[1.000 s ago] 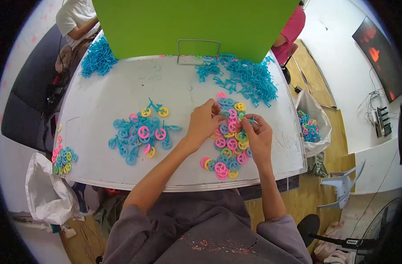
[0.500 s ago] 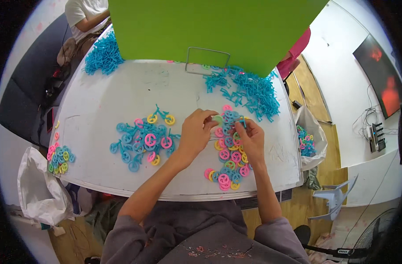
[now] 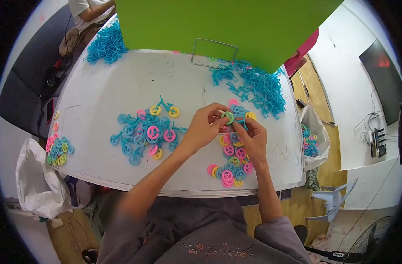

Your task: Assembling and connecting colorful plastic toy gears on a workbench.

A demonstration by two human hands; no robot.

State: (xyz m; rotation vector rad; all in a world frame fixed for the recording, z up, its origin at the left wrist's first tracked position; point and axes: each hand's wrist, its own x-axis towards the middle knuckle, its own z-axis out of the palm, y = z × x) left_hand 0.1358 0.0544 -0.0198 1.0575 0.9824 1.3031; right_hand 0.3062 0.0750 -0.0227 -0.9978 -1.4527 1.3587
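Note:
My left hand (image 3: 204, 128) is closed, pinching a small light-green toy wheel (image 3: 227, 116) between thumb and fingertips. Against it, my right hand (image 3: 255, 138) grips a teal plastic bicycle frame (image 3: 242, 123), mostly covered by the fingers. Wheel and frame meet or nearly meet; their exact contact is hidden. Beneath and in front of both hands lies a spread of loose wheels (image 3: 228, 175) in pink, blue, yellow and green. To the left of my left forearm sits a heap of teal toy bicycles (image 3: 139, 140) fitted with coloured wheels.
A green panel (image 3: 218, 26) with a wire loop (image 3: 215, 39) stands across the white table (image 3: 121, 88). Teal frames (image 3: 262, 88) are heaped at its right, more frames (image 3: 106, 44) at far left. Wheels (image 3: 59, 152) lie at the left edge. White sacks (image 3: 42, 182) flank the table.
My hands have come closer together, bringing the green wheel up to the teal frame. The whole view has shifted slightly.

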